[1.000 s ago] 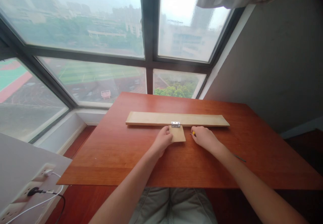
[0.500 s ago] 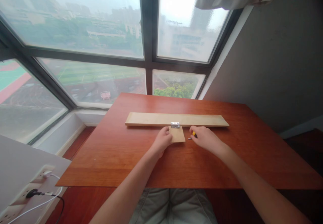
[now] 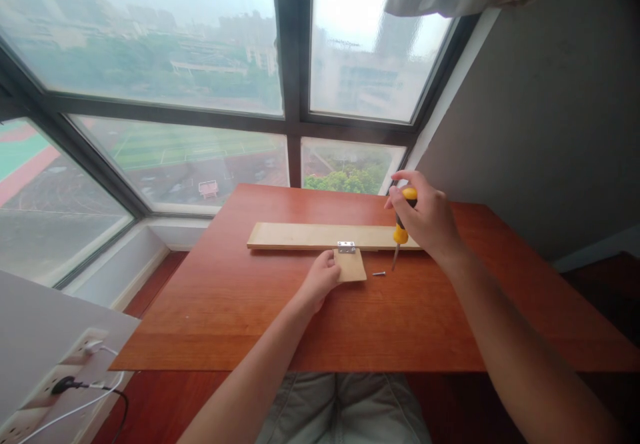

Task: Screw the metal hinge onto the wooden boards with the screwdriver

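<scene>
My left hand [image 3: 324, 277] pinches the left edge of a small, thin wooden piece [image 3: 352, 267]. A silver metal hinge [image 3: 346, 247] lies across the joint between this piece and a long, pale wooden board [image 3: 300, 236]. In my right hand [image 3: 425, 214] is a screwdriver [image 3: 401, 234] with a yellow and black handle, held upright, its shaft pointing down above the table. A small metal screw [image 3: 379, 273] lies on the table, between the small wooden piece and the screwdriver's tip. My right forearm and hand hide the board's right end.
The reddish-brown wooden table [image 3: 210, 324] carries all of this. Behind it stand large windows with a dark frame [image 3: 295, 131]. A grey wall [image 3: 540, 131] rises on the right. Plugs and cables [image 3: 75, 384] sit in wall sockets at the lower left.
My right hand has risen from the tabletop, swinging the screwdriver upright with its tip down. The screw beside the small piece now shows fully. My left hand has stayed in place.
</scene>
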`<action>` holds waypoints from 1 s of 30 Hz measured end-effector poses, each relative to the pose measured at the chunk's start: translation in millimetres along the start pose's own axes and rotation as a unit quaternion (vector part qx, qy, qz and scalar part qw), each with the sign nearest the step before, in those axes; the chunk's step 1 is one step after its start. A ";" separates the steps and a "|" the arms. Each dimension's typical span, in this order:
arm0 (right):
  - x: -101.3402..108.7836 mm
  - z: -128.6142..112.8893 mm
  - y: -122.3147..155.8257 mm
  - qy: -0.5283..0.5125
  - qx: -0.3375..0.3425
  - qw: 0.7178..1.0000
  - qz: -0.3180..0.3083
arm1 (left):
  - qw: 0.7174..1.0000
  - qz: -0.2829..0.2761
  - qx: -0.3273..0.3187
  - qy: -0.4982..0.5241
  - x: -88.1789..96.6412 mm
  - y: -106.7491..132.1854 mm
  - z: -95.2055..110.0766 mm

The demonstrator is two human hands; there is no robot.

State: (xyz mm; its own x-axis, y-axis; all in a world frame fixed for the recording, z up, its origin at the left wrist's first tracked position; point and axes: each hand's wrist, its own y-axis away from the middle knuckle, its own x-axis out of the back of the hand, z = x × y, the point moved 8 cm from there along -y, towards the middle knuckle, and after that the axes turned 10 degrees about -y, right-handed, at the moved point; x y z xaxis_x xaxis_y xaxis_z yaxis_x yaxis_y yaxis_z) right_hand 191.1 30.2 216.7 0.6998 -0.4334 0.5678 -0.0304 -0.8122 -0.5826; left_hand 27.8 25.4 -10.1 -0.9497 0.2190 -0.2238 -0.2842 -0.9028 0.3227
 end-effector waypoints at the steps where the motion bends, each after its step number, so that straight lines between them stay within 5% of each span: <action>1: -0.7 -1.4 -1.0 -0.012 0.010 1.000 0.015 | 1.000 0.000 0.000 0.001 0.0 0.0 0.4; 11: -5.5 1.1 0.6 -0.085 0.046 0.988 0.124 | 1.000 0.005 0.015 0.003 1.1 2.5 3.5; 30: -21.8 -7.0 1.9 -0.189 0.070 0.972 0.116 | 1.000 0.001 0.005 -0.019 3.5 3.2 6.2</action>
State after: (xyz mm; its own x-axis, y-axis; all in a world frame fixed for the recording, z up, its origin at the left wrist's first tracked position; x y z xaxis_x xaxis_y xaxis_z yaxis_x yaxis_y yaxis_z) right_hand 170.7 35.4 207.3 0.8991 -0.4026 0.1720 -0.1399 -0.6366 -0.7584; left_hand 22.8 25.5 -4.1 -0.9544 0.2311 -0.1889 -0.2836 -0.8994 0.3326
